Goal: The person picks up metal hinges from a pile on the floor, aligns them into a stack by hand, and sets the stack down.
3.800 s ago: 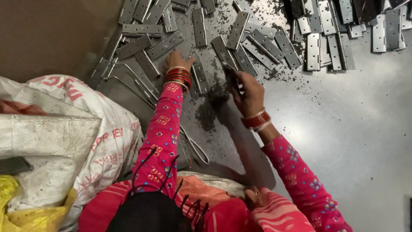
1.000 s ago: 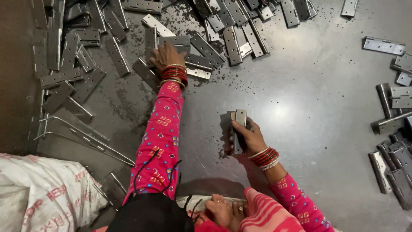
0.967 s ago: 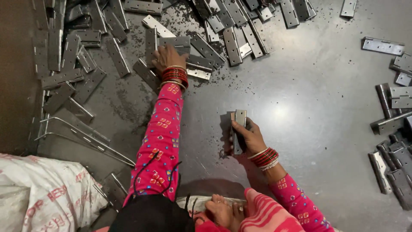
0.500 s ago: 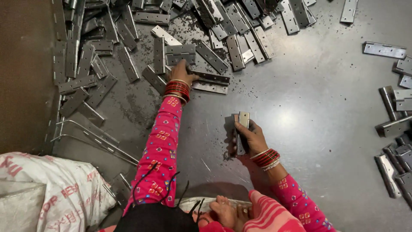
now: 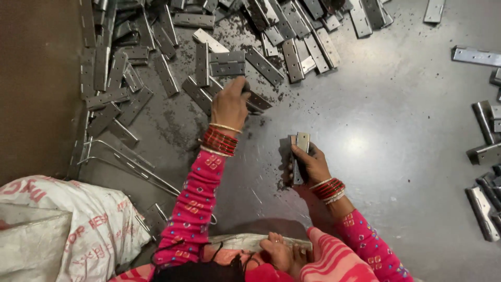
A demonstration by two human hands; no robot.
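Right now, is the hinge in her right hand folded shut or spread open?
Folded shut: the hinge in the right hand stands on edge, leaves together.

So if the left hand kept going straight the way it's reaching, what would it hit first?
The left hand points up the picture into the heap. It already touches a flat hinge; next in line is probably the open steel hinge just beyond, though depth is hard to judge.

Workshop floor strewn with metal hinges (image 5: 227,62)
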